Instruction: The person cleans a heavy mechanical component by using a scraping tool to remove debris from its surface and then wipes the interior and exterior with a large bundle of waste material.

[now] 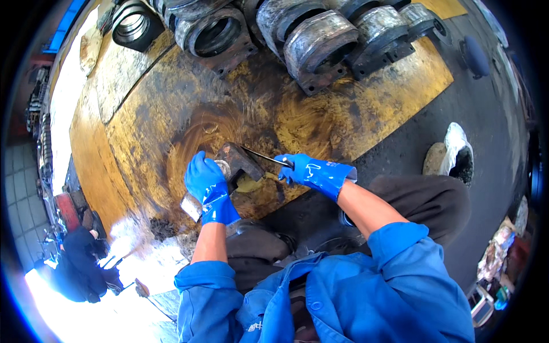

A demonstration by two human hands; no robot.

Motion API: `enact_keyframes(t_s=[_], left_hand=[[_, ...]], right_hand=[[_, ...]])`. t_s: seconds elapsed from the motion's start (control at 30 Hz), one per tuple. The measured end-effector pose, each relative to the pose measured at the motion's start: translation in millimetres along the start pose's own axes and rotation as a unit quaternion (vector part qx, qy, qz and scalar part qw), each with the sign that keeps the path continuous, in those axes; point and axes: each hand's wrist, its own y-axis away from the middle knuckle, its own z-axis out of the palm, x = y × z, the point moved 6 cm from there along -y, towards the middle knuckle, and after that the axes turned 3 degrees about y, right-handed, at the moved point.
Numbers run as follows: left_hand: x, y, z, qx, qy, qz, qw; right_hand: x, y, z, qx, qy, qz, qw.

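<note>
A rusty, dark metal block (239, 162) with an angled notch lies on the stained board in front of me. My left hand (205, 178), in a blue rubber glove, is closed against its left end, beside a pale round part of it. In my gloved right hand (311, 172) is a thin metal tool with a dark handle (287, 163). Its slim shaft (263, 155) slants left to the block's upper edge; the tip is too small to make out. A whitish piece (191, 207) shows beside my left wrist, partly hidden by the glove.
Several heavy ring-shaped metal housings (320, 43) stand along the far side of the oily yellow-brown board (394, 91). A white-covered shoe (456, 150) is at my right, beside my bent knee (423, 200). Near very bright light at lower left is another person in dark clothes (83, 263).
</note>
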Motion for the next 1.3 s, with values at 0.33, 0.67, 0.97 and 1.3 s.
enact_keyframes(t_s=[0.33, 0.67, 0.97, 1.3], left_hand=[[-3.6, -1.2, -4.5, 0.001, -0.001, 0.002, 1.0], [-12.3, -0.8, -9.0, 0.005, -0.01, 0.001, 1.0], [-10.0, 0.7, -4.0, -0.006, 0.004, 0.003, 1.0], [-2.1, -0.6, -5.0, -0.006, -0.005, 0.005, 1.0]], right_hand=[[8.6, 46.7, -17.8, -0.037, -0.053, -0.124, 0.99], [-22.5, 43.5, -24.0, -0.07, -0.034, -0.08, 0.994], [-25.1, 7.3, -5.5, -0.028, 0.184, -0.048, 0.981], [-36.3, 68.7, 18.7, 0.047, 0.603, -0.218, 0.766]])
